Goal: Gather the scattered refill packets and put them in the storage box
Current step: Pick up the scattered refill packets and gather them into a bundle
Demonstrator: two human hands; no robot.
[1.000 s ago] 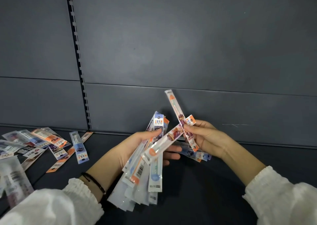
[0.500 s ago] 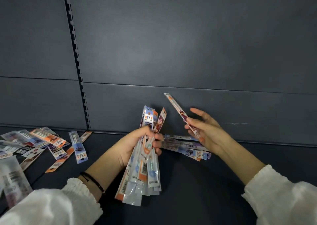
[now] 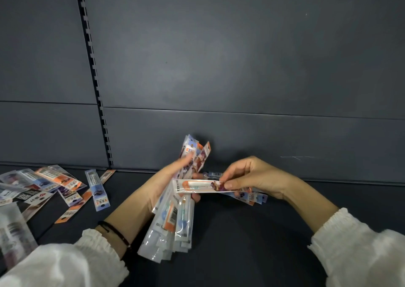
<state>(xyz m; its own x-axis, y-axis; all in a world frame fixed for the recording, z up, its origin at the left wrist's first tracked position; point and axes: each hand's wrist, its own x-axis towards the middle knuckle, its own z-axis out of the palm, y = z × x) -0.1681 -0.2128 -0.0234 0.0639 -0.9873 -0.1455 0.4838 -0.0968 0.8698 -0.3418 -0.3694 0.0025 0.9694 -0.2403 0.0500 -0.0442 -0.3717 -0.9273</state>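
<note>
Sleeves (image 3: 65,264) of white cloth frame the near edge, with a dark band (image 3: 114,232) on the left wrist. Just beyond, the left hand (image 3: 166,181) has its fingers clamped round a thick bundle of refill packets (image 3: 173,225), fanned upright with the clear ends hanging toward the shelf (image 3: 241,243). The right hand (image 3: 252,177) pinches one orange-edged packet (image 3: 197,186) by its end, thumb and fingers together on it. It is held level with its free end across the bundle, so the step in hand looks like adding it to the stack.

Under that hand a few more packets (image 3: 256,198) lie on the shelf. Off to the left a loose scatter of packets (image 3: 65,183) is spread flat, well apart from the hands, with one blurred packet (image 3: 13,236) at the near left edge. Behind everything stand the grey back panel (image 3: 241,67) and its slotted upright (image 3: 94,72).

No storage box shows anywhere, so nothing can be judged as stowed. By my estimate the gathering is perhaps half done; the small heap, the left scatter and the whole boxing step are left.
</note>
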